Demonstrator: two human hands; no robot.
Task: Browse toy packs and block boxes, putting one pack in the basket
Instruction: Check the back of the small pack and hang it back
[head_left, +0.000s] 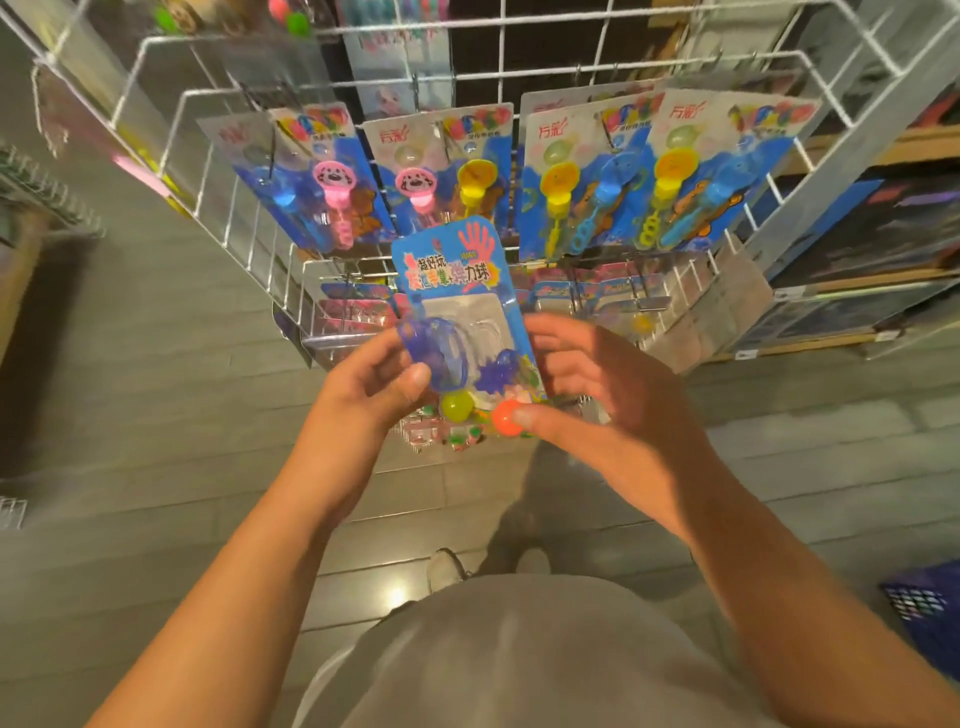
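The toy pack (462, 317), a blue card with a red hand print at the top and a clear blister over a blue ring, a blue splat shape and two small balls, is off its hook and held upright in front of the person's chest, between the body and the wire rack (519, 83). The left hand (374, 379) grips its lower left edge, thumb curled over the front by the blue ring. The right hand (587, 384) holds the lower right side, its thumb pressing near the orange ball while the fingers reach behind the card; both grips are narrow and closed on the pack. Behind it hang four bubble packs (457, 176) in a row on the rack's hooks, with more carded toys blurred on the lower hooks. The basket (924, 618), dark blue, shows only as a corner at the lower right edge, on the grey floor (156, 415) and well apart from the pack. I judge the task to be in its browsing stage: one pack has been picked and is being looked over, nothing can be seen in the basket, and no block boxes are plainly in view, though dark boxes on the shelves (883, 228) at right may be such. Left to do: carry a pack down and right into the basket.
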